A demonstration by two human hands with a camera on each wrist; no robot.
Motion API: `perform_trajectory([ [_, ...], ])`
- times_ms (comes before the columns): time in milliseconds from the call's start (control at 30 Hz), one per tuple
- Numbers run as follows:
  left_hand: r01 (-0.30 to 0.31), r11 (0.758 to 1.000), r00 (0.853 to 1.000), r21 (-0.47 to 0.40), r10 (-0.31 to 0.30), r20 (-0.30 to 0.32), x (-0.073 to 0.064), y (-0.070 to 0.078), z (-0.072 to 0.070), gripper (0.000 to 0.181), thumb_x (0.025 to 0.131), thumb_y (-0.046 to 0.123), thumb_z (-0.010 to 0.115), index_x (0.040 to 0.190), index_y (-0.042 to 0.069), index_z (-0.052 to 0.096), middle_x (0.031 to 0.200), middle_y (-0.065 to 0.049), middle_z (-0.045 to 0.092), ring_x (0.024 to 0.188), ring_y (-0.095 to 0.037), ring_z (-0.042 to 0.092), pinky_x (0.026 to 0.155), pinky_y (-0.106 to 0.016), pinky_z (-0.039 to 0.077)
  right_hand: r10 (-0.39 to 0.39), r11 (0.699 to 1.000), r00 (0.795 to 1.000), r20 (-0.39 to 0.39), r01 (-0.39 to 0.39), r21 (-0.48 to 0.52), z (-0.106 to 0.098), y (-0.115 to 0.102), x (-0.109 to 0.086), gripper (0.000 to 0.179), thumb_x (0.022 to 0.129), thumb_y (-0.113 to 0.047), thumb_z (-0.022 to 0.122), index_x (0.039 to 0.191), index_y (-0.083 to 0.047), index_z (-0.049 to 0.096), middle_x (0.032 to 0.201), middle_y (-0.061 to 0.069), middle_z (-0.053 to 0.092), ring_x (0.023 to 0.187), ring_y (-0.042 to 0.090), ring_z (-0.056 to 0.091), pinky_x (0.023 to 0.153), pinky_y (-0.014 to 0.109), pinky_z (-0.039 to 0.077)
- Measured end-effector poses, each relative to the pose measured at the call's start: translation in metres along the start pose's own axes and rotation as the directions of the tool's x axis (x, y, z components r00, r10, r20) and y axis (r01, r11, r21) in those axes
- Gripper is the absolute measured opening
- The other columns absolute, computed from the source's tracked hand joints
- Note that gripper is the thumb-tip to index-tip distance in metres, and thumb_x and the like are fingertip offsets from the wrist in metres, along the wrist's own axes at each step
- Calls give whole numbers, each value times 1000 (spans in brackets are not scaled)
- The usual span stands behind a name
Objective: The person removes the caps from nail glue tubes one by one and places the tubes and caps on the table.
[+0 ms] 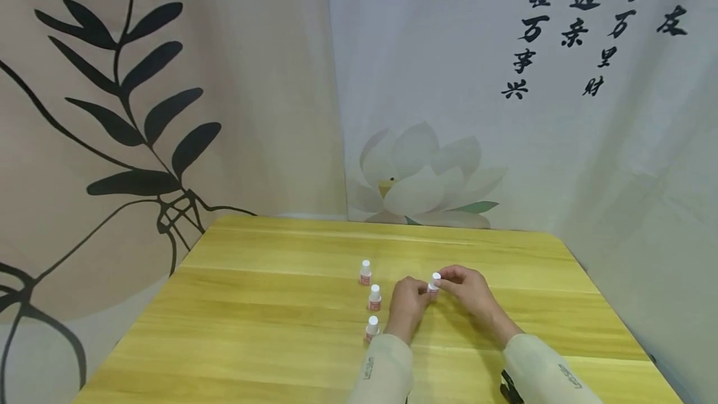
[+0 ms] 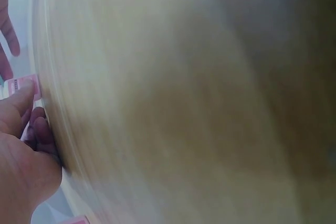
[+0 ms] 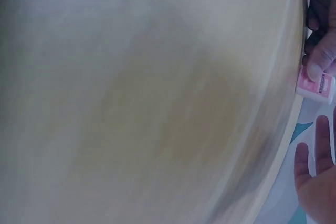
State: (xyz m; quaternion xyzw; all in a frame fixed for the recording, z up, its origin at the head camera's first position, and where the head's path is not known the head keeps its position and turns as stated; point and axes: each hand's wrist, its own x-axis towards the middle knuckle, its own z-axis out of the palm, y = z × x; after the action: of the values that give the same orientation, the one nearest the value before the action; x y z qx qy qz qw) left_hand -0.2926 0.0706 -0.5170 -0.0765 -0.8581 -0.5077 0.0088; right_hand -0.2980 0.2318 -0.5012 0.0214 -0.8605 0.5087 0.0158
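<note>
Both hands meet at a small white bottle (image 1: 434,287) with a pink label, upright on the right half of the table. My left hand (image 1: 408,303) grips its lower part; in the left wrist view the thumb lies over the pink label (image 2: 34,82). From the right, my right hand (image 1: 472,292) pinches the white cap (image 1: 436,276) between thumb and forefinger. The right wrist view has the bottle's label side (image 3: 319,90) under the left thumb, with the right hand's other fingers (image 3: 321,140) spread below; the cap lies outside that view.
Three similar bottles stand in a rough column left of the hands: a far one (image 1: 366,273), a middle one (image 1: 374,298) and a near one (image 1: 373,328), partly behind the left sleeve. The wooden table (image 1: 252,304) ends at a printed curtain (image 1: 269,111).
</note>
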Motion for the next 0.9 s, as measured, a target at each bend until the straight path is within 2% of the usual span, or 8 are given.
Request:
perform_trajectory([
  [133,-17,1000,1000,-6,17,3,-1,0,0,13,88,12,75,76,8,77,66,6,59,62,-8,48,56,-24,42,-6,1000,1000,15,6,25,1,1,-1,22,91,-23,74,106,-8,71,102,3,71,98,21,63,86,36,50],
  [367,-10,1000,1000,-13,10,0,-1,-1,0,8,87,11,76,79,9,78,68,7,63,62,-7,49,56,-23,43,-25,999,999,36,24,43,0,1,-2,23,93,-22,71,110,-5,70,105,5,70,101,22,63,86,36,51],
  [600,-49,999,998,18,49,-26,0,-1,1,6,85,8,77,79,9,79,72,7,65,65,-6,50,60,-23,45,-42,999,999,24,41,25,0,0,-1,25,90,-23,75,107,-5,70,102,4,71,98,21,64,82,34,50],
  [900,-48,999,998,-8,48,-27,-3,1,0,7,85,11,78,80,7,78,75,5,61,69,-8,50,63,-25,45,-19,999,999,46,17,47,-2,-1,-2,22,93,-20,71,110,-5,70,106,5,70,102,23,63,87,36,51],
])
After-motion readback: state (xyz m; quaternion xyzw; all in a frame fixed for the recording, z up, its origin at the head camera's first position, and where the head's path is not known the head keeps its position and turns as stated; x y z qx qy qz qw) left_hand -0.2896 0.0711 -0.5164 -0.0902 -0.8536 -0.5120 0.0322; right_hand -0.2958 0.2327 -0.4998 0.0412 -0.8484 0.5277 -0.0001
